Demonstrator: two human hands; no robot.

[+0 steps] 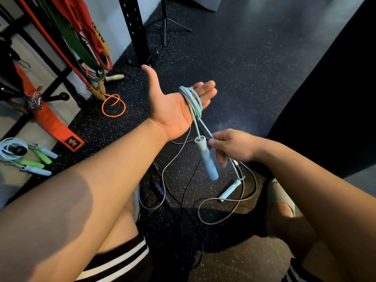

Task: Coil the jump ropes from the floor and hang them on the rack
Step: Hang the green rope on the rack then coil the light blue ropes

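Note:
My left hand (173,106) is held out flat, palm up, fingers spread. A light blue jump rope (193,102) is looped several times around its fingers. One blue handle (207,159) hangs below the palm. My right hand (232,146) pinches the rope strand just beside that handle. The rope's other blue handle (230,190) lies on the floor below, with loose cord trailing around it. The rack (61,74), a black frame at the left, carries hanging resistance bands.
A dark jump rope (160,190) and grey cords lie tangled on the speckled floor between my knees. An orange rope (114,106) lies by the rack's foot. Coiled blue and green-handled ropes (30,157) rest at far left. A black upright post (134,29) stands behind.

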